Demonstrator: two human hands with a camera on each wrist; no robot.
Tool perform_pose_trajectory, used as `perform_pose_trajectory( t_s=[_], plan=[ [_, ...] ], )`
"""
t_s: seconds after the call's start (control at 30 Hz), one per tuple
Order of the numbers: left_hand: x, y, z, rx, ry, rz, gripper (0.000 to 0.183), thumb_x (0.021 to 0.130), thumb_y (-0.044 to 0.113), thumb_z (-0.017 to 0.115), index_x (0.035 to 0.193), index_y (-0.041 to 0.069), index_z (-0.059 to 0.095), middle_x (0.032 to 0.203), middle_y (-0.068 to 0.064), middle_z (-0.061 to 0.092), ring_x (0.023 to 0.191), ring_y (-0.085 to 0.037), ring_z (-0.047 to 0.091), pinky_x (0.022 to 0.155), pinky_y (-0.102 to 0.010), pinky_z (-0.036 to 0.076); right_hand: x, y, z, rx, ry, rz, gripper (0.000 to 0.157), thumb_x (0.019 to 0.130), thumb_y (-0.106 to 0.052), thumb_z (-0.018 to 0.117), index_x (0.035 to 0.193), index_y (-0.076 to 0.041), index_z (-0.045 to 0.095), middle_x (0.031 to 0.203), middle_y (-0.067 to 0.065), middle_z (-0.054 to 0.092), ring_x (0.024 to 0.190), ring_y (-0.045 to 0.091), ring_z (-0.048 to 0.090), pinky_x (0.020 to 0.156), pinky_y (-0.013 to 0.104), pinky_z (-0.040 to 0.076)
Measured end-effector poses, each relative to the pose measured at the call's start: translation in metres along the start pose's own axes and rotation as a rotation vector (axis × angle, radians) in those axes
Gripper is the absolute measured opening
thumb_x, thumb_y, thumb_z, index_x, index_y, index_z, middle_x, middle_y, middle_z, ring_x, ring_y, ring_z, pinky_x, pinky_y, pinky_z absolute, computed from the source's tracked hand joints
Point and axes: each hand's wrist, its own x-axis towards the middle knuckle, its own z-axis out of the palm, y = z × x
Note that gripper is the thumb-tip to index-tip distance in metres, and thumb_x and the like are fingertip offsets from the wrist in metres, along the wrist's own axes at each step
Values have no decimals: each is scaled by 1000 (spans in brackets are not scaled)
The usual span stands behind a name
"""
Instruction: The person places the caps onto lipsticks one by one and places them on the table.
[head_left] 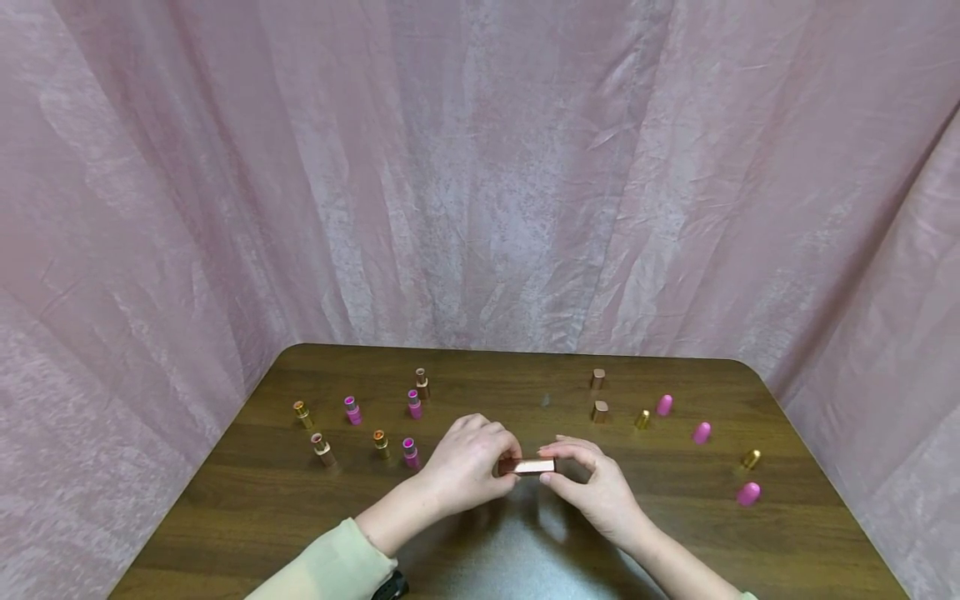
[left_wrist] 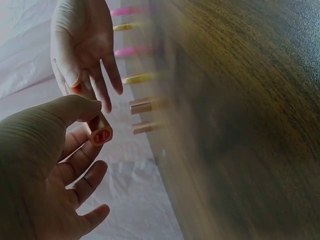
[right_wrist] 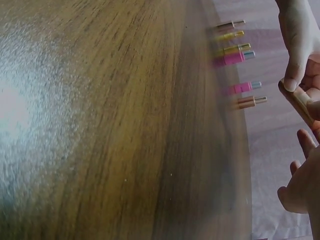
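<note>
A rose-gold lipstick tube (head_left: 534, 467) lies level between my two hands above the middle of the table. My left hand (head_left: 468, 467) pinches its left end between thumb and fingers. At the other end, my right hand (head_left: 596, 485) grips it with thumb and fingertips. From the left wrist view, the near end of the lipstick tube (left_wrist: 101, 135) faces the camera and shows a reddish inside; its far end runs into the right hand (left_wrist: 85, 40). In the right wrist view the tube (right_wrist: 299, 102) slants between both hands at the right edge.
Uncapped lipstick bases stand on the table's left: rose-gold (head_left: 322, 450), gold (head_left: 381, 446) and magenta (head_left: 411, 454) ones. Rose-gold caps (head_left: 599, 412), gold caps (head_left: 642, 419) and pink caps (head_left: 701, 432) stand to the right. A pink curtain (head_left: 480, 183) hangs behind the wooden table (head_left: 240, 500).
</note>
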Motion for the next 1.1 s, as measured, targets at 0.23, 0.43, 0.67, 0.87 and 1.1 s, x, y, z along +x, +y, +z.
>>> perform_pose_trajectory(
  t_s=[0.23, 0.43, 0.67, 0.87, 1.1],
  plan=[
    [1, 4, 2, 3, 5, 8, 17, 79, 31, 82, 89, 27, 69, 79, 15, 58, 86, -11, 53, 102, -43, 44, -1, 2, -4, -4, -9, -75, 28, 85, -20, 85, 111, -16, 77, 125, -6, 70, 136, 22, 48, 110, 29, 34],
    [3, 7, 4, 2, 5, 14, 17, 80, 31, 81, 92, 27, 69, 79, 16, 57, 86, -11, 53, 102, -43, 45, -2, 3, -8, -27, 2, -108, 27, 83, -20, 86, 110, -19, 78, 128, -4, 68, 137, 17, 46, 110, 24, 33],
    [9, 13, 8, 17, -29, -2, 16, 83, 38, 81, 93, 29, 71, 81, 16, 57, 88, -11, 54, 102, -43, 45, 0, 3, -15, -55, 8, -145, 27, 84, -19, 85, 109, -23, 77, 128, -4, 69, 136, 17, 46, 110, 25, 32],
    [21, 17, 19, -11, -42, -38, 17, 83, 37, 81, 91, 29, 69, 81, 15, 59, 81, -8, 52, 91, -39, 48, 5, -2, -25, -138, 13, -150, 31, 83, -20, 86, 110, -28, 76, 129, -4, 68, 136, 21, 46, 110, 34, 34],
    [43, 9, 26, -164, -69, -164, 15, 84, 32, 82, 93, 26, 72, 83, 18, 65, 77, -7, 52, 79, -37, 47, 7, 0, -50, -320, 58, -159, 34, 88, -24, 81, 120, -16, 73, 130, 0, 66, 133, 30, 48, 107, 54, 36]
  ],
)
